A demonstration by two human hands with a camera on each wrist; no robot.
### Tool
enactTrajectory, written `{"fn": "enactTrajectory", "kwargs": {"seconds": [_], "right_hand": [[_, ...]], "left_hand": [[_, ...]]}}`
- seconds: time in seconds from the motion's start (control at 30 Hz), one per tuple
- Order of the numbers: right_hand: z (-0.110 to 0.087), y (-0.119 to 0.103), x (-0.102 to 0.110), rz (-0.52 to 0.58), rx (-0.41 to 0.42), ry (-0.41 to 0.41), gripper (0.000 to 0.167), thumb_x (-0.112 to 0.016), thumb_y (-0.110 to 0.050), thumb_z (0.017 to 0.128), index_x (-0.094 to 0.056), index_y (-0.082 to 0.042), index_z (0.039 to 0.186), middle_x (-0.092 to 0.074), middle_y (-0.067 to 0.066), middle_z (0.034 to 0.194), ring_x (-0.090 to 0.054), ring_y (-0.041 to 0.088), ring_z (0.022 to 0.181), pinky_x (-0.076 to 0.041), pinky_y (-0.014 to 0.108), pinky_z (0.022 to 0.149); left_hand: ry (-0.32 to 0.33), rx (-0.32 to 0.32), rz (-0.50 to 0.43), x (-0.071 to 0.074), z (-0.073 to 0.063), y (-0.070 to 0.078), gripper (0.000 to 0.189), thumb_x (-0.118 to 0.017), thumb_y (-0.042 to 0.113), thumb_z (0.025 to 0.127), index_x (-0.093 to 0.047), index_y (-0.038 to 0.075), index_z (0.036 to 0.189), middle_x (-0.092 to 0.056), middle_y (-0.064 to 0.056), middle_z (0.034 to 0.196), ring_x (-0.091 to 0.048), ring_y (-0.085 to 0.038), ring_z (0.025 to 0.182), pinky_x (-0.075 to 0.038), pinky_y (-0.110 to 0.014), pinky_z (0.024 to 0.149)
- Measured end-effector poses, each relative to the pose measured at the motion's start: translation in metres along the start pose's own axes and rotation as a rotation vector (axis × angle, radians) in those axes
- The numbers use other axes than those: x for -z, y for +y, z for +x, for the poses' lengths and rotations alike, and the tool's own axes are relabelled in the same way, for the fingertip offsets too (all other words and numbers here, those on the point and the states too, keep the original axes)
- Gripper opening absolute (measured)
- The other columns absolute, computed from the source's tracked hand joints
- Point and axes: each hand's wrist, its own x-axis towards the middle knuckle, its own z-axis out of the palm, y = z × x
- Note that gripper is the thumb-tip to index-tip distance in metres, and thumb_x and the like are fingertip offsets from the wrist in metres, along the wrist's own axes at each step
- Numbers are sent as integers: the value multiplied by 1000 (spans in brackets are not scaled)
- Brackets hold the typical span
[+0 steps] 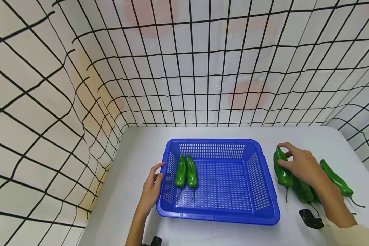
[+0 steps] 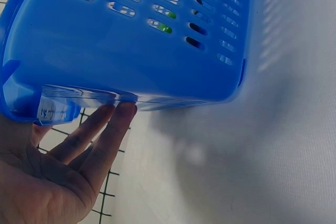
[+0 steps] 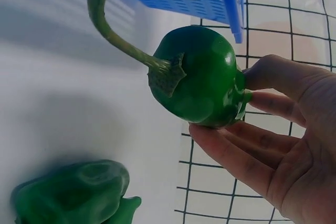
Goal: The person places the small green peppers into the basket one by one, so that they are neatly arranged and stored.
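Note:
My right hand (image 1: 301,167) holds a long green pepper (image 1: 282,174) between thumb and fingers, just right of the blue plastic basket (image 1: 218,218). In the right wrist view the pepper (image 3: 199,77) shows its stem end toward the camera, with the fingers (image 3: 236,156) along its side. My left hand (image 1: 152,188) grips the basket's left rim. In the left wrist view its fingertips are against the basket's outer wall (image 2: 157,66). Two green peppers, one on the left (image 1: 180,172) and one beside it (image 1: 191,172), lie side by side at the basket's left end.
More green peppers lie on the white table (image 1: 126,164) at the right, one partly under my right forearm (image 1: 302,191) and another farther right (image 1: 335,177). Black wire mesh (image 1: 199,75) stands along the back and both sides of the table.

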Motion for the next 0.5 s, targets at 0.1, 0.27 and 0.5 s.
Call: {"fn": "enactTrajectory", "kwargs": {"seconds": [0.1, 0.27, 0.5], "right_hand": [[2, -3, 0, 4, 1, -1, 58, -68, -23, 92, -44, 0, 140, -58, 40, 112, -62, 43, 84, -51, 39, 58], [4, -9, 3, 7, -2, 0, 59, -68, -23, 92, -44, 0, 141, -58, 39, 113, -61, 41, 84, -50, 36, 57], [7, -21, 6, 20, 10, 7, 59, -67, -24, 92, -44, -2, 142, -58, 39, 113, -62, 38, 81, -51, 35, 56]], "left_hand": [[-1, -2, 0, 0, 0, -1, 40, -40, 11, 107, -44, 15, 147, -60, -28, 122, -65, -40, 98, -59, -43, 74], [-2, -4, -4, 0, 0, 1, 40, -40, 11, 107, -44, 14, 147, -60, -29, 122, -65, -41, 98, -59, -43, 74], [-3, -1, 4, 0, 1, -1, 40, -40, 10, 107, -44, 13, 147, -60, -29, 121, -65, -41, 97, -59, -43, 74]]}}
